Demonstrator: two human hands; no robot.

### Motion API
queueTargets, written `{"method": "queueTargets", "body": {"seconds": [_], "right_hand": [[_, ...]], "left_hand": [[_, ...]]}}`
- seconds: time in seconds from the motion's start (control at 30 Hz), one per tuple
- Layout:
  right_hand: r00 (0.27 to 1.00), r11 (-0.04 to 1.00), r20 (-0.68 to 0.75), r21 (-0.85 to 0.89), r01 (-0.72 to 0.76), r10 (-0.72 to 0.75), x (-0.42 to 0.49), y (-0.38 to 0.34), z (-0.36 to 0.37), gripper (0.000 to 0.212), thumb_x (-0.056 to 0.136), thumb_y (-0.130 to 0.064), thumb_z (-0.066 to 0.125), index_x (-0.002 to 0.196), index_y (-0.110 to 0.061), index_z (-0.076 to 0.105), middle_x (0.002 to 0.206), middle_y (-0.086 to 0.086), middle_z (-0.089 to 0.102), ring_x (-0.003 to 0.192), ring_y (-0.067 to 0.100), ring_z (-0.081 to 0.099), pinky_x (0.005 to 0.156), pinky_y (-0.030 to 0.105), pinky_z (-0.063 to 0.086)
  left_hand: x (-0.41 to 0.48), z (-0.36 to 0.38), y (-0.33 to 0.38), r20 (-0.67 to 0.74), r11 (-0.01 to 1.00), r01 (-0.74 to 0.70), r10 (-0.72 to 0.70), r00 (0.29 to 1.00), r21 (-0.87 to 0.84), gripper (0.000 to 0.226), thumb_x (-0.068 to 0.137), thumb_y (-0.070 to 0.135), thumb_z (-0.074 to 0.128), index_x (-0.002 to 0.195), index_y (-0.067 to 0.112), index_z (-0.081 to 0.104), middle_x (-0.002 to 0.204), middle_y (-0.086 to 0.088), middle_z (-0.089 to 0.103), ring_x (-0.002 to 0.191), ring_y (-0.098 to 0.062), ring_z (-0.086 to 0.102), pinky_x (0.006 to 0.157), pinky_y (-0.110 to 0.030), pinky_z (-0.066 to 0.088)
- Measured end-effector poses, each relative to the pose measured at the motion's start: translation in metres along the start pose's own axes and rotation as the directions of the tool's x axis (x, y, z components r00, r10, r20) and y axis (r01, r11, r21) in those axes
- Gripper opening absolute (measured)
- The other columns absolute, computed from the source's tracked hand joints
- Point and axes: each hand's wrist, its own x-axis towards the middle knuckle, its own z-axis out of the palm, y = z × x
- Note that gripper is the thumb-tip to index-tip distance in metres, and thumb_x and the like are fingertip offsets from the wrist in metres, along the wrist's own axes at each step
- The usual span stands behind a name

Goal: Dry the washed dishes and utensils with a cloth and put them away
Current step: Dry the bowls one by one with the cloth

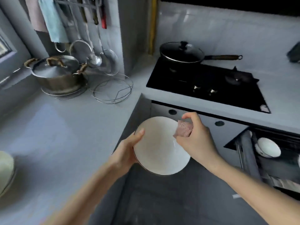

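Observation:
A white bowl [159, 148] with a dark rim is held in the air above the floor, between the two counters. My left hand [128, 151] grips its left rim, thumb lying over the edge. My right hand [195, 140] pinches a small pinkish cloth [183, 129] and presses it against the bowl's upper right rim. Another white bowl [267, 147] lies in an open drawer [246, 148] at the right, below the stove counter.
A steel lidded pot [58, 73] and wire racks [112, 91] stand on the left counter. Ladles and cloths hang on the wall above. A black stove [209, 88] carries a lidded black pan [181, 51]. A pale dish edge [5, 166] shows at far left.

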Motion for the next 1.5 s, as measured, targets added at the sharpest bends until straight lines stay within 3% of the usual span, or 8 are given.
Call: {"method": "queueTargets", "body": {"seconds": [0.2,0.37,0.5,0.7,0.83,0.9,1.17,1.5], "right_hand": [[0.909,0.974,-0.356,-0.146,0.176,-0.217,-0.039,0.092,-0.147,0.05,0.078,-0.012,0.073,0.118,-0.025,0.047,0.097,-0.026,0.058,0.086,-0.006,0.053,0.071,0.004,0.039],[0.932,0.905,0.354,-0.369,0.213,-0.076,-0.066,0.167,-0.211,0.081,0.088,-0.034,0.064,0.149,-0.041,0.011,0.15,-0.017,0.031,0.136,0.01,0.034,0.106,0.026,0.034],[0.865,0.922,0.493,-0.371,0.11,0.095,-0.072,0.229,-0.252,0.077,0.096,-0.047,0.044,0.147,-0.043,-0.014,0.16,-0.012,0.004,0.147,0.013,0.009,0.118,0.037,0.019],[0.847,0.988,0.521,-0.155,-0.028,0.105,-0.091,0.273,-0.336,0.068,0.093,-0.033,0.057,0.143,-0.055,0.017,0.13,-0.017,0.058,0.118,0.002,0.052,0.103,0.02,0.037],[0.986,0.93,0.15,-0.367,-0.008,0.068,-0.096,0.313,-0.403,0.067,0.08,-0.026,0.064,0.136,-0.048,0.035,0.082,-0.021,0.064,0.067,-0.001,0.054,0.066,0.018,0.038],[0.989,0.87,0.027,-0.479,-0.116,0.147,-0.084,0.342,-0.425,0.079,0.077,-0.028,0.064,0.141,-0.048,0.021,0.098,-0.023,0.058,0.064,0.0,0.05,0.067,0.021,0.036],[0.666,0.639,0.079,0.22,-0.738,0.742,0.017,0.478,-0.434,0.074,0.076,-0.045,0.075,0.141,-0.034,0.04,0.103,-0.019,0.063,0.109,0.009,0.054,0.102,0.036,0.039],[0.611,0.596,0.014,0.203,-0.777,0.792,0.11,0.619,-0.434,0.046,0.074,-0.001,0.064,0.113,-0.025,0.066,0.071,-0.012,0.059,0.058,0.011,0.046,0.055,0.024,0.037]], "left_hand": [[0.056,0.133,-0.059,-0.015,0.993,0.095,-0.094,0.995,0.072,0.037,0.089,0.053,0.044,0.099,0.03,0.071,0.103,-0.003,0.072,0.098,-0.029,0.067,0.075,-0.048,0.053],[0.088,0.265,-0.105,0.087,0.964,0.217,-0.232,0.969,0.15,0.055,0.091,0.062,0.036,0.11,0.022,0.068,0.104,-0.004,0.073,0.097,-0.025,0.068,0.082,-0.043,0.054],[0.114,0.345,-0.128,0.102,0.955,0.227,-0.249,0.963,0.189,0.053,0.091,0.057,0.041,0.105,0.015,0.07,0.106,-0.009,0.072,0.105,-0.028,0.065,0.102,-0.049,0.043],[0.16,0.419,-0.147,0.184,0.937,0.253,-0.3,0.936,0.239,0.053,0.073,0.052,0.064,0.105,0.01,0.068,0.099,-0.014,0.071,0.102,-0.034,0.062,0.097,-0.046,0.045],[0.211,0.454,-0.161,0.143,0.916,0.215,-0.276,0.951,0.339,0.038,0.082,0.057,0.055,0.092,0.025,0.07,0.098,-0.007,0.07,0.103,-0.033,0.061,0.1,-0.047,0.041],[0.243,0.469,-0.171,0.11,0.926,0.206,-0.251,0.962,0.315,0.033,0.091,0.052,0.045,0.094,0.027,0.065,0.096,-0.004,0.067,0.093,-0.028,0.061,0.088,-0.044,0.047],[0.342,0.539,-0.243,0.099,0.943,0.264,-0.288,0.952,0.204,0.032,0.084,0.054,0.049,0.106,0.034,0.06,0.114,-0.006,0.064,0.102,-0.027,0.06,0.084,-0.047,0.05],[0.453,0.564,-0.323,0.053,0.775,0.566,-0.601,0.797,0.282,0.037,0.091,0.025,0.058,0.127,0.023,0.048,0.121,-0.005,0.057,0.114,-0.027,0.052,0.091,-0.044,0.05]]}}
